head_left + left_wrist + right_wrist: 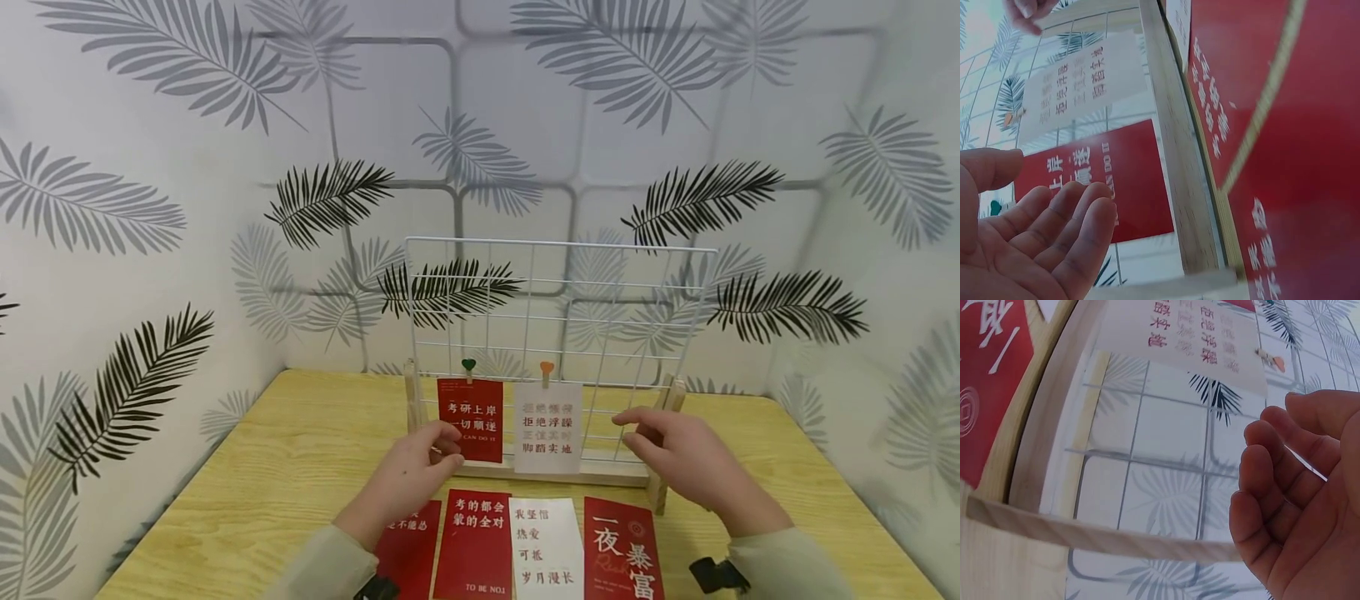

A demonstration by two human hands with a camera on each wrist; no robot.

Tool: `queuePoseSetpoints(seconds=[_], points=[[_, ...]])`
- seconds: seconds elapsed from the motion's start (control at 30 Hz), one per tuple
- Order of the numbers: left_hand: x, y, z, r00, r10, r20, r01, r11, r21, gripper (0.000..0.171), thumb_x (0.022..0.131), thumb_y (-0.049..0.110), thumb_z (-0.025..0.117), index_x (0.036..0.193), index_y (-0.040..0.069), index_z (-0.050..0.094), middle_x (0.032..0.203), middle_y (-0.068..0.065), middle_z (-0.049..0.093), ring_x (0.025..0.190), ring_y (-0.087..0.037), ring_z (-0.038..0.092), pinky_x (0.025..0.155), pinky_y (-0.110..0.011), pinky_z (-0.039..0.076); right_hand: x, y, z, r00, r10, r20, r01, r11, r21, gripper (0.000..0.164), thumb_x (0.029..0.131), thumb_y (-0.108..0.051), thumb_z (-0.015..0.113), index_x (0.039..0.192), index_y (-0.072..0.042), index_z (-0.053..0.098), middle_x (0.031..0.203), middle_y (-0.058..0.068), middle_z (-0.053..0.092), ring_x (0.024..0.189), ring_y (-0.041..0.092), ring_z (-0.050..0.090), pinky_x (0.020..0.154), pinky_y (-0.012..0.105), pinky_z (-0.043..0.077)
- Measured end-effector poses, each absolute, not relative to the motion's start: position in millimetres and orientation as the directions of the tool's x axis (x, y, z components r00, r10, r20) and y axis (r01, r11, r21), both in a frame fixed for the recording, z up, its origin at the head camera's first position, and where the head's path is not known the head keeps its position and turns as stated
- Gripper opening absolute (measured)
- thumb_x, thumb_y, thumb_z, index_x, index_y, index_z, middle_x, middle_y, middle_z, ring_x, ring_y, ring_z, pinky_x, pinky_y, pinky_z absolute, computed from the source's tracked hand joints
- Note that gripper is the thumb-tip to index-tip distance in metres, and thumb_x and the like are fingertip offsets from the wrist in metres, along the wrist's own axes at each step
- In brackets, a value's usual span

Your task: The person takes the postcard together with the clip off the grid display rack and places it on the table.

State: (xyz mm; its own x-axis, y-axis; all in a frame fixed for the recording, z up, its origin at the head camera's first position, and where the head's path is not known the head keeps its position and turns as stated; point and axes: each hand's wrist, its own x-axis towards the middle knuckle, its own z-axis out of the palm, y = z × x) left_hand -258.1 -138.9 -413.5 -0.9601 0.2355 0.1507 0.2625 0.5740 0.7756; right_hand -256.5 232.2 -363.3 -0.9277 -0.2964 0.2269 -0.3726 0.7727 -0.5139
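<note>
A white wire grid rack (561, 317) on wooden feet carries two cards. The red card (480, 446) hangs from a green heart clip (468, 367), and the white card (547, 458) from an orange heart clip (547, 368). Beside the red card's left edge is my left hand (412, 467), its fingers relaxed and holding nothing; whether it touches the card I cannot tell. My right hand (678, 450) hovers right of the white card, fingers loosely bent and the palm bare in the right wrist view.
Several cards lie in a row in front of the rack: a partly covered red card (412, 550), another red card (476, 554), a white card (547, 554) and a red card (622, 542). They rest on a wood-grain table (300, 450). Leaf-patterned walls (187, 250) stand behind and left.
</note>
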Motion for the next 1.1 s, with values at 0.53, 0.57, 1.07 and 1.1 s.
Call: queuePoseSetpoints(seconds=[0.53,0.57,1.07,1.1], points=[[-268,-93,-416,-0.953,0.286,0.1,0.249,0.553,0.795,0.041,0.098,0.029,0.066,0.136,0.015,0.057,0.118,0.001,0.066,0.105,-0.018,0.062,0.089,-0.041,0.055,-276,191,-334,-0.863,-0.393,0.317,-0.495,0.784,-0.375,0.037,0.1,-0.029,0.064,0.137,-0.022,0.064,0.071,-0.007,0.055,0.057,0.012,0.047,0.051,0.033,0.041],[-268,-92,-417,-0.954,0.286,0.093,0.244,0.553,0.796,0.042,0.098,0.03,0.067,0.136,0.016,0.057,0.118,0.001,0.066,0.104,-0.017,0.062,0.089,-0.041,0.055,-277,189,-332,-0.864,-0.394,0.313,-0.493,0.785,-0.374,0.038,0.1,-0.029,0.064,0.138,-0.023,0.063,0.073,-0.007,0.055,0.057,0.013,0.047,0.051,0.033,0.041],[-278,-74,-413,-0.965,0.245,0.098,0.218,0.533,0.818,0.045,0.099,0.033,0.064,0.139,0.016,0.056,0.121,0.001,0.066,0.108,-0.019,0.063,0.093,-0.042,0.054,-288,161,-316,-0.863,-0.425,0.275,-0.501,0.795,-0.344,0.043,0.1,-0.031,0.064,0.143,-0.028,0.059,0.084,-0.008,0.063,0.06,0.013,0.052,0.051,0.032,0.043],[-278,-73,-414,-0.965,0.244,0.098,0.217,0.527,0.821,0.045,0.099,0.034,0.064,0.139,0.015,0.056,0.121,0.001,0.066,0.108,-0.019,0.063,0.093,-0.042,0.054,-289,160,-316,-0.865,-0.422,0.271,-0.497,0.797,-0.343,0.043,0.1,-0.031,0.064,0.143,-0.028,0.059,0.084,-0.008,0.063,0.059,0.014,0.052,0.05,0.032,0.043]])
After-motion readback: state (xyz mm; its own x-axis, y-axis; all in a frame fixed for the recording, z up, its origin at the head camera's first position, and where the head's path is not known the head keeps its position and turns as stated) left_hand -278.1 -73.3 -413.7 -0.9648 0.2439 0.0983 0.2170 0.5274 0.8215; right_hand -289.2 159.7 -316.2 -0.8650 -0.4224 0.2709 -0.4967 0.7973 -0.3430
